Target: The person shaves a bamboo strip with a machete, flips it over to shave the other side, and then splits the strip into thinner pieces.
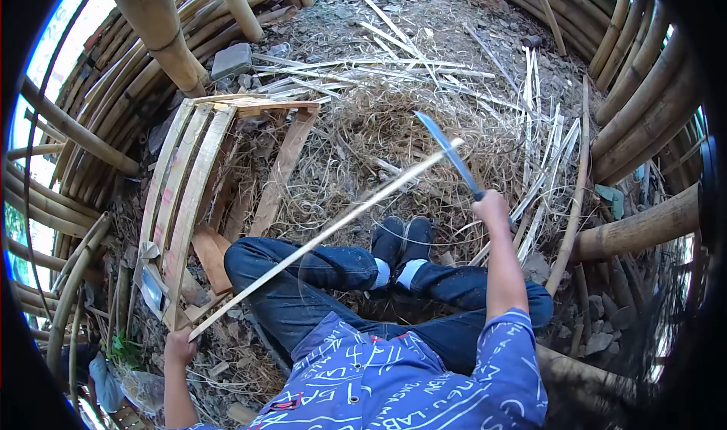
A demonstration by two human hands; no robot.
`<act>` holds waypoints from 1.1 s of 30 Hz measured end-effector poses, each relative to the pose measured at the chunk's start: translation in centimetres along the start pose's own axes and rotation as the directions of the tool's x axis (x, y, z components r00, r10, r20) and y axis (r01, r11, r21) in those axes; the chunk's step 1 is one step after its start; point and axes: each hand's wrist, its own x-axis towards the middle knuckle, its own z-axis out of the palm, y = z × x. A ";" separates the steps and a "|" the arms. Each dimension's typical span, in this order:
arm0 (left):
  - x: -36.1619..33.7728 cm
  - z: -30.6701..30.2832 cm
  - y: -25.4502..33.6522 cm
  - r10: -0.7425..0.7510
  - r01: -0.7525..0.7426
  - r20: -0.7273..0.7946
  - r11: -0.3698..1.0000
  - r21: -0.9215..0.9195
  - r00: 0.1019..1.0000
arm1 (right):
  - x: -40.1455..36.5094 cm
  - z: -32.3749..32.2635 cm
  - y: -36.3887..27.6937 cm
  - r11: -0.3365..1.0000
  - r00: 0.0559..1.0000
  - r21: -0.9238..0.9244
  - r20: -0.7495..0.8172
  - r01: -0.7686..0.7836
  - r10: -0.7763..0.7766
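Observation:
My left hand [180, 348] grips the near end of a long thin bamboo strip [326, 235], which runs up and to the right across my knees. My right hand [491, 205] is closed around the handle of a long knife [448, 153]. The blade points up and to the left and meets the strip near its far end. I sit low with crossed legs in blue jeans, and my dark shoes [401, 240] rest on a heap of dry shavings [379, 138].
A low wooden slatted frame [189, 180] stands to my left. Loose split bamboo strips [541, 150] lie on the ground ahead and to the right. Thick bamboo poles [640, 229] are stacked all around. A grey stone [231, 60] lies at the back.

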 end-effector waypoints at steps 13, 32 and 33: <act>1.7 2.0 -2.2 0.060 -0.065 0.072 0.995 0.078 0.996 | -2.6 1.9 2.7 0.987 0.999 0.157 -0.015 -0.029 0.032; 1.2 2.4 -0.4 0.046 -0.052 0.165 0.998 0.033 0.985 | 3.1 -1.5 7.5 0.975 0.970 0.083 -0.118 -0.205 0.214; 1.2 2.6 -0.1 0.030 -0.034 0.144 0.999 0.029 0.989 | 4.3 -0.1 9.9 0.983 0.973 0.065 -0.144 -0.174 0.181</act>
